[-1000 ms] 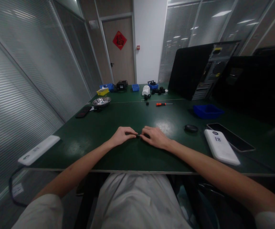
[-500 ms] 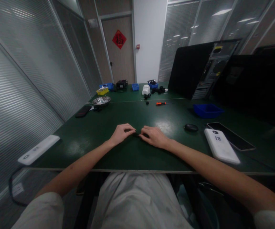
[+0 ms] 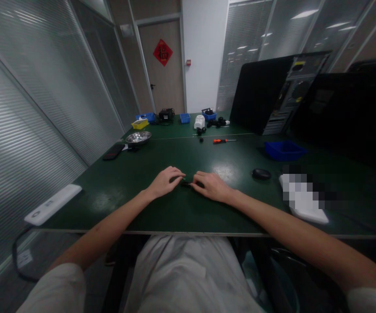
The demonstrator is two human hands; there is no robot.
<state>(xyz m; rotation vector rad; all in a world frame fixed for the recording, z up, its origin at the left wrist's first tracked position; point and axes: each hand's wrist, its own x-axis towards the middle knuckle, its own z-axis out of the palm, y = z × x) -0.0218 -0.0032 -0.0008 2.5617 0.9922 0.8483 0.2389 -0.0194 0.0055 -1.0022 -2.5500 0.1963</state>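
Note:
My left hand (image 3: 166, 181) rests low over the green table (image 3: 181, 213), its thumb and forefinger brought together in a pinch. A tiny greenish speck shows at those fingertips, too small to name. Facing it, my right hand (image 3: 210, 186) is closed, with thumb and fingertips on the right end of a small dark piece (image 3: 186, 184). That piece lies between the two hands, just below the left fingertips. Its kind cannot be made out, and its right end is hidden by my fingers.
Right of my hands lie a black mouse (image 3: 261, 174), a blurred white device (image 3: 308, 213) and a blue tray (image 3: 284, 151). Farther back are an orange-handled screwdriver (image 3: 220, 141), a metal bowl (image 3: 139, 138) and a computer case (image 3: 263, 95). A white power bank-like block (image 3: 54, 204) sits at left.
My left hand has shifted slightly left and up, away from the dark piece, showing more of it. My right hand stays in place.

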